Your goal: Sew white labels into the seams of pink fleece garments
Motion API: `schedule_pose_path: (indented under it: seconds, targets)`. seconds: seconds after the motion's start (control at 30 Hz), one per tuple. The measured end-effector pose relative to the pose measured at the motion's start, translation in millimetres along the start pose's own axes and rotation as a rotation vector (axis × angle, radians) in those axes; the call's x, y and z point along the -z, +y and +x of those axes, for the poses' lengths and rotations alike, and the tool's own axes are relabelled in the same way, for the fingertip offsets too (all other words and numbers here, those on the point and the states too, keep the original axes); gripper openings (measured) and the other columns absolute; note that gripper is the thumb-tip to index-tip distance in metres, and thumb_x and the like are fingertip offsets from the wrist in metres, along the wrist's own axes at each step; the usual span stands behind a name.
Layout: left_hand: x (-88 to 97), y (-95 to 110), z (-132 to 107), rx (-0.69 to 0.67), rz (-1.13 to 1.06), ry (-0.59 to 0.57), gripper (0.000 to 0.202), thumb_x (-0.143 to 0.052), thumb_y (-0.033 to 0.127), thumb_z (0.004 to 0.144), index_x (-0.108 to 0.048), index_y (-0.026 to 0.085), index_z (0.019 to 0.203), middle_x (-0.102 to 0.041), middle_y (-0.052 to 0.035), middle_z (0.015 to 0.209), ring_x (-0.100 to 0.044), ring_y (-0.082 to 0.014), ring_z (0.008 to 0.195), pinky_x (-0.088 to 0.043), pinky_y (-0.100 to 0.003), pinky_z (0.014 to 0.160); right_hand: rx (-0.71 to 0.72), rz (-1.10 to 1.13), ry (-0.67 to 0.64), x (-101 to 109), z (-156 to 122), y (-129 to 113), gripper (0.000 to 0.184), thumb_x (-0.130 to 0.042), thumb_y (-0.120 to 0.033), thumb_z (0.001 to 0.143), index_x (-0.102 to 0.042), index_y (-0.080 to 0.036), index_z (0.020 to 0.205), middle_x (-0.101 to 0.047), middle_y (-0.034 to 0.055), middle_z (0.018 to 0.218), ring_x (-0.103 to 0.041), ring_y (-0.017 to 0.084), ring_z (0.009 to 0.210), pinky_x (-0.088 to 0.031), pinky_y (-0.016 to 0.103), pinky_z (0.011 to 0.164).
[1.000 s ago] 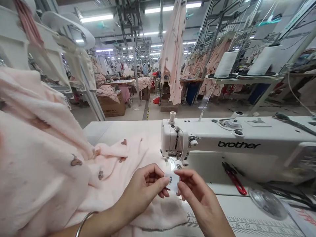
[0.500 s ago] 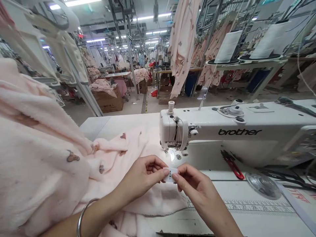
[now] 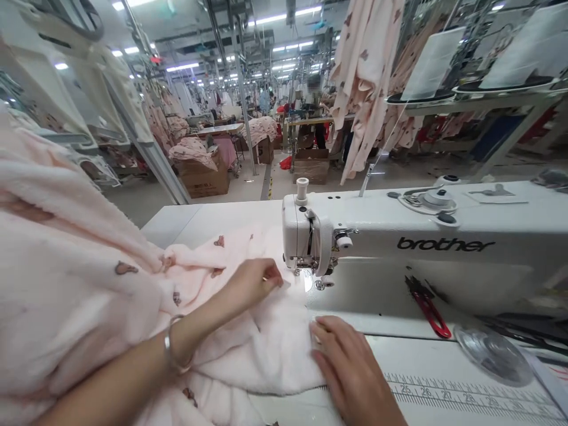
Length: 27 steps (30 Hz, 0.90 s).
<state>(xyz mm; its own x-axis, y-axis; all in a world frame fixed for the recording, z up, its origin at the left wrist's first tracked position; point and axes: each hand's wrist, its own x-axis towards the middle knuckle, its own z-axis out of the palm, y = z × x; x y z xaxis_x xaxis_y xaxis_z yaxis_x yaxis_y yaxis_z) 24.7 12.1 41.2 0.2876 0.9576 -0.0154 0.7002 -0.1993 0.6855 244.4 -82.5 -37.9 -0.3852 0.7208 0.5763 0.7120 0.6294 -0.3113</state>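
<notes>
**Fleece edge lies between the hands, just short of the presser foot**

While the pale pink fleece (image 3: 266, 349) spreads across the bench (image 3: 444, 367), both hands rest on it with the sewing machine head (image 3: 306, 234) just beyond them. The left hand (image 3: 252, 283) sits farther from the person, its fingers curled and pinching a fold of the fleece just beside the needle area (image 3: 310, 269); of the two, it is the nearer to the presser foot. The right hand (image 3: 350, 367) lies closer to the person, flat and unclenched, palm down, its fingertips pressing the fleece's right edge against the bench near the printed ruler (image 3: 465, 399). Whether a small label sits under those fingertips cannot be told. The fleece edge runs from the right hand away toward the left hand and the needle, so its long axis points roughly into the machine. Red thread snips (image 3: 428, 307) lie to the right of the right hand, apart from it, under the machine arm. A bangle (image 3: 171, 355) circles the left wrist.
</notes>
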Motion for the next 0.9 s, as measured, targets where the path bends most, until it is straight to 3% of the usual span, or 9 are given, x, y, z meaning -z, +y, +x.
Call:
schedule_pose_path:
  seconds: [0.13, 0.27, 0.37, 0.47, 0.53, 0.63, 0.73, 0.8, 0.9]
  targets:
    - [-27.7, -20.4, 22.4, -0.169, 0.025, -0.084, 0.007, -0.056, 0.016, 0.079, -0.06, 0.017, 0.084, -0.065, -0.0038, 0.091, -0.06, -0.0185, 0.085, -0.045, -0.029, 0.079, 0.239, -0.205, -0.043, -17.3, -0.7, -3.3, 0.033, -0.038, -0.012, 0.094, -0.054, -0.007, 0.123, -0.054, 0.0116, 0.131, -0.041, 0.028, 0.127, -0.033, 0.042, 0.101]
    - [-35.0, -37.3, 29.2, -0.255, -0.002, -0.098, 0.007, -0.052, 0.019, 0.085, -0.059, 0.017, 0.085, -0.064, -0.0036, 0.091, -0.059, -0.0155, 0.083, -0.046, -0.025, 0.073, 0.211, -0.184, -0.083, -19.9, 3.4, -6.2, 0.031, -0.041, -0.016, 0.094, -0.056, -0.01, 0.121, -0.057, 0.0078, 0.129, -0.043, 0.025, 0.126, -0.028, 0.041, 0.105]
    - [-37.3, -44.4, 32.5, -0.268, -0.006, -0.066, 0.007, -0.053, 0.02, 0.086, -0.059, 0.016, 0.084, -0.063, -0.0043, 0.091, -0.058, -0.0165, 0.086, -0.047, -0.026, 0.076, 0.177, -0.174, -0.036, -19.3, 2.2, -7.0, 0.031, -0.043, -0.021, 0.096, -0.055, -0.007, 0.12, -0.054, 0.0117, 0.129, -0.041, 0.026, 0.126, -0.029, 0.04, 0.104]
    - [-41.4, -46.8, 35.7, -0.271, -0.001, -0.045, 0.006, -0.053, 0.019, 0.085, -0.058, 0.017, 0.083, -0.063, -0.0038, 0.09, -0.058, -0.0168, 0.086, -0.047, -0.029, 0.08, 0.003, -0.136, 0.024, -19.3, -4.4, -9.8, 0.035, -0.045, -0.032, 0.096, -0.053, -0.006, 0.118, -0.052, 0.0171, 0.122, -0.045, 0.029, 0.116, -0.037, 0.04, 0.094]
    - [-43.6, -46.9, 37.0, -0.273, 0.008, -0.042, 0.006, -0.053, 0.019, 0.086, -0.058, 0.017, 0.082, -0.064, -0.0036, 0.09, -0.059, -0.0168, 0.086, -0.047, -0.029, 0.08, -0.157, -0.082, 0.013, -19.9, -8.6, -14.3, 0.03, -0.052, -0.039, 0.092, -0.054, -0.012, 0.106, -0.055, 0.0146, 0.106, -0.049, 0.029, 0.101, -0.042, 0.042, 0.082]
    - [-41.3, -43.7, 35.9, -0.273, 0.046, -0.052, 0.006, -0.053, 0.018, 0.085, -0.057, 0.017, 0.081, -0.064, -0.003, 0.09, -0.059, -0.0167, 0.085, -0.046, -0.028, 0.078, -0.261, 0.083, -0.048, -19.7, -6.5, -26.3, 0.012, -0.052, -0.031, 0.092, -0.05, -0.02, 0.087, -0.053, 0.0067, 0.086, -0.05, 0.025, 0.084, -0.042, 0.037, 0.068]
    - [-28.3, -32.9, 28.6, -0.252, 0.127, -0.027, 0.006, -0.05, 0.014, 0.083, -0.055, 0.017, 0.082, -0.062, -0.0039, 0.088, -0.056, -0.0183, 0.081, -0.044, -0.03, 0.074, -0.374, 0.366, 0.009, -13.6, 7.4, -40.6, 0.015, -0.044, -0.024, 0.095, -0.047, -0.021, 0.081, -0.054, 0.0051, 0.089, -0.051, 0.021, 0.084, -0.041, 0.034, 0.072]
    - [-15.5, -22.4, 21.0, -0.236, 0.18, -0.009, 0.008, -0.047, 0.013, 0.083, -0.053, 0.016, 0.083, -0.06, -0.0044, 0.087, -0.054, -0.0189, 0.079, -0.042, -0.031, 0.072, -0.589, 0.608, 0.067, -6.5, 18.4, -47.3, 0.019, -0.046, -0.033, 0.095, -0.046, -0.022, 0.081, -0.055, 0.0043, 0.09, -0.052, 0.018, 0.081, -0.042, 0.03, 0.071]
    - [-0.8, -10.6, 11.4, -0.25, 0.215, -0.094, 0.009, -0.046, 0.012, 0.083, -0.054, 0.017, 0.081, -0.059, -0.0023, 0.084, -0.055, -0.017, 0.077, -0.042, -0.029, 0.071, -0.971, 0.998, 0.012, 3.9, 25.6, -48.5, 0.031, -0.05, -0.053, 0.09, -0.042, -0.023, 0.086, -0.053, -0.0025, 0.068, -0.044, 0.013, 0.057, -0.033, 0.022, 0.051]
